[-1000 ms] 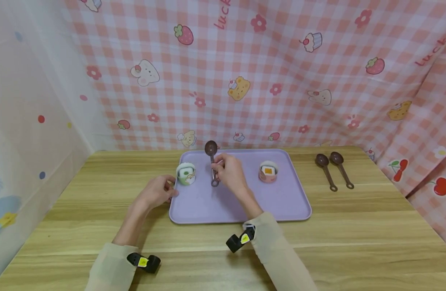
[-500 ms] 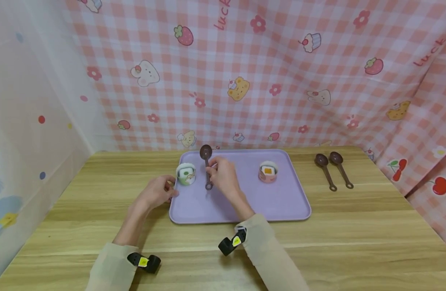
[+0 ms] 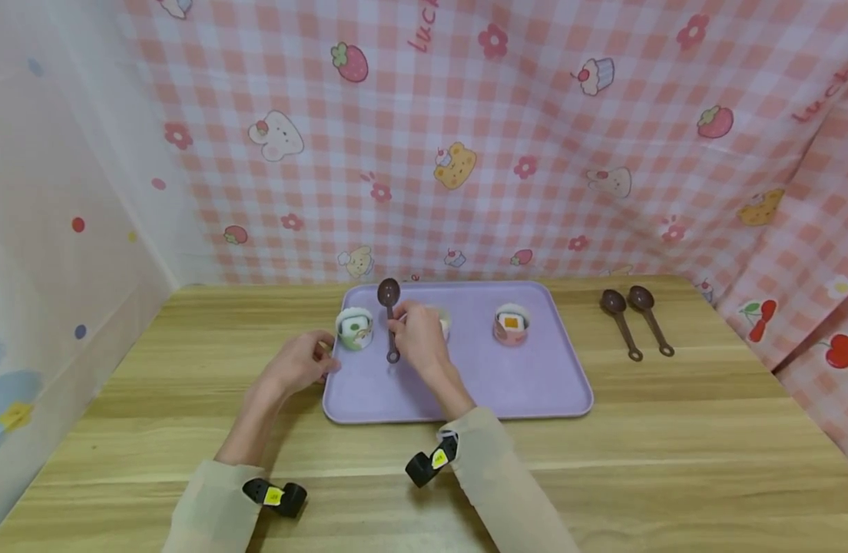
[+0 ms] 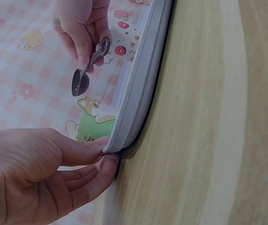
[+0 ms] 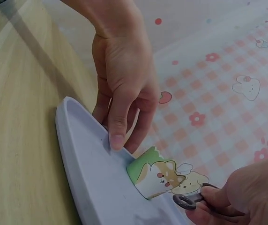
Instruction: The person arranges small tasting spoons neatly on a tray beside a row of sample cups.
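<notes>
My right hand pinches a brown measuring spoon by its handle, the bowl pointing to the back. It holds the spoon over a lilac tray, just right of a green paper baking cup with a dog print. That cup contains a white piece with a green dot. My left hand has the tray's left rim between thumb and fingers, as the left wrist view shows at the thumb. Another pale cup is mostly hidden behind my right hand.
On the tray's right side stands a pink paper cup holding a white piece with an orange square. Two more brown measuring spoons lie on the wooden table right of the tray. A checked pink cloth hangs behind.
My right hand has moved left and slightly nearer with the spoon, toward the green cup. A pale cup now shows partly behind it. The left hand keeps its place on the tray rim.
</notes>
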